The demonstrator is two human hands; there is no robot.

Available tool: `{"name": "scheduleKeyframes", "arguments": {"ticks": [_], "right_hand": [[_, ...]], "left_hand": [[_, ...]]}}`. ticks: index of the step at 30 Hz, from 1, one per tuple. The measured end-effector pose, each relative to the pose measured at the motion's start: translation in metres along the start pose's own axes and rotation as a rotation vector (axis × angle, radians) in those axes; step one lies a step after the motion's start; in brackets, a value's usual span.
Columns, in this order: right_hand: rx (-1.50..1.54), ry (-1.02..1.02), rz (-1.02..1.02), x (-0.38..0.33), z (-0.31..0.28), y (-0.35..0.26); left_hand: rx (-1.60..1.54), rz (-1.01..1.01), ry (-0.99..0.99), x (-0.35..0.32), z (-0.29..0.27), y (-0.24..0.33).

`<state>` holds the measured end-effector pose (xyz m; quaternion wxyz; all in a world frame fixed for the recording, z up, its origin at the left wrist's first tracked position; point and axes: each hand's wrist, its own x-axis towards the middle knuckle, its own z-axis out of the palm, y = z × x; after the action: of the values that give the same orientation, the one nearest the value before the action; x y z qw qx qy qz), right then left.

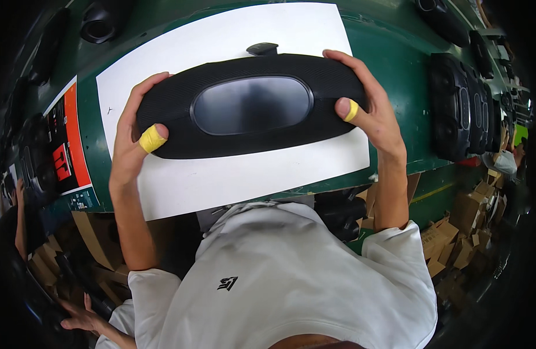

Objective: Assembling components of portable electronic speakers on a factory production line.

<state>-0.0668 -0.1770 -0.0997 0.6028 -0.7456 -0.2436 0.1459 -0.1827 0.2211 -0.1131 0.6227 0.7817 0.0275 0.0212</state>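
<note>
Between my hands is a wide black speaker with rounded ends, a fabric-like mesh cover and a glossy oval panel in its middle. My left hand grips its left end, thumb in front and fingers over the top. Around the right end my right hand is closed the same way. Yellow tape wraps both thumbs. The speaker is over a white sheet on the green table; whether it touches the sheet I cannot tell. Behind its upper edge a small dark piece sticks up.
More black speakers stand along the table's right side, and another is at the far left. A printed orange and black sheet lies left of the white one. Cardboard boxes fill the floor at right. Another person's hand shows at lower left.
</note>
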Motion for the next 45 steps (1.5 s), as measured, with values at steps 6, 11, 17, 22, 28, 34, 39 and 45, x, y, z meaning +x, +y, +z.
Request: {"name": "scheduleKeyframes", "arguments": {"ticks": [6, 11, 17, 22, 28, 34, 39, 45], "right_hand": [[-0.016, 0.033, 0.087, 0.007, 0.006, -0.007], [0.065, 0.029, 0.009, -0.001, -0.015, 0.02], [0.313, 0.037, 0.291, -0.016, -0.026, 0.03], [0.202, 0.084, 0.195, -0.024, -0.017, 0.025], [0.137, 0.123, 0.339, -0.021, -0.004, -0.011], [0.18, 0.189, 0.249, -0.011, 0.003, -0.004], [0.021, 0.182, 0.064, -0.041, 0.009, 0.013], [0.189, 0.215, 0.157, -0.032, 0.02, 0.005]], "left_hand": [[-0.002, 0.038, 0.038, -0.006, 0.002, 0.009], [-0.124, 0.014, -0.037, 0.005, 0.01, -0.004], [-0.208, -0.063, 0.026, -0.005, 0.0, 0.001], [-0.226, -0.005, -0.001, 0.0, 0.003, -0.013], [-0.186, 0.057, -0.021, -0.008, -0.002, -0.016], [-0.268, -0.045, 0.085, -0.005, 0.002, -0.011], [-0.289, -0.015, 0.047, 0.006, 0.0, -0.013], [-0.326, -0.022, 0.018, 0.002, -0.005, -0.017]]}}
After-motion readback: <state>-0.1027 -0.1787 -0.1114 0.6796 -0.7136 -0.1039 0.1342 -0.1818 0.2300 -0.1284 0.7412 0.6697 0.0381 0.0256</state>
